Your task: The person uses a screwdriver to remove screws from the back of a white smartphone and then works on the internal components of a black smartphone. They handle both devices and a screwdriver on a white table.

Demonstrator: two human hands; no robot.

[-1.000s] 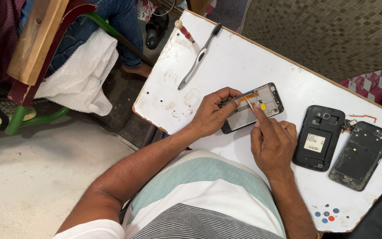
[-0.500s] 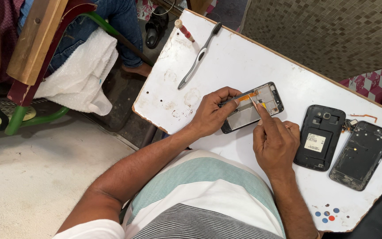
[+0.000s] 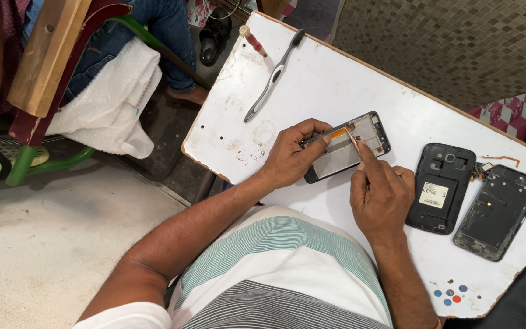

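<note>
The opened phone frame point(image 3: 347, 146) is held near the middle of the white table point(image 3: 336, 79), gripped along its near edge by the left hand point(image 3: 290, 155), while a thin tool point(image 3: 354, 135) is pinched in the fingers of the right hand point(image 3: 382, 195) and its tip is pressed inside the frame near an orange strip. A slip could be caused by too much pressure on that tip, and the orange strip or the parts under it could be scratched or torn; the frame could also be twisted if it is squeezed too hard. Two black phone shells point(image 3: 442, 187) point(image 3: 499, 210) are laid side by side to the right, near the table edge, where they could be knocked off by an elbow. The table top is worn, stained and chipped at the corner. A toothbrush point(image 3: 273, 76) and a red-handled tool point(image 3: 252, 39) are seen at the far end, small coloured dots point(image 3: 450, 293) at the near corner. Beyond it, a tiled wall, a concrete floor and a seated person's jeans are seen.
</note>
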